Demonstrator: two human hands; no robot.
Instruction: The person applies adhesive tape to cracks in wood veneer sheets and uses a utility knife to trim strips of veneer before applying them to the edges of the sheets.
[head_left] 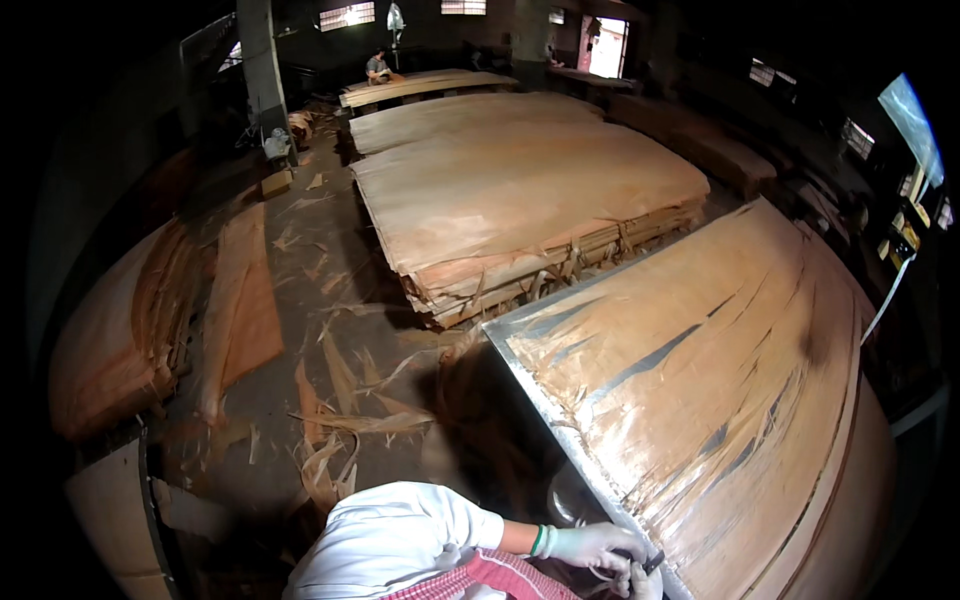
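Note:
My left hand (590, 547), in a white glove with a green cuff, reaches to the metal-edged table's near corner. Its fingers are curled in and meet my right hand (648, 582), also in a pale glove and partly cut off by the lower edge. A small dark object (655, 562) sticks out between the hands; its kind is too small to tell. Beside them a thin wood veneer sheet (700, 400) covers the table, with long splits showing the grey surface beneath. The table's metal rim (560, 425) runs along its left side.
A tall stack of veneer sheets (530, 180) stands beyond the table. Smaller piles (120, 330) lie at the left. Torn veneer strips (340, 390) litter the floor. A pillar (262, 70) rises at the back left. Another person (378, 68) is at a far stack.

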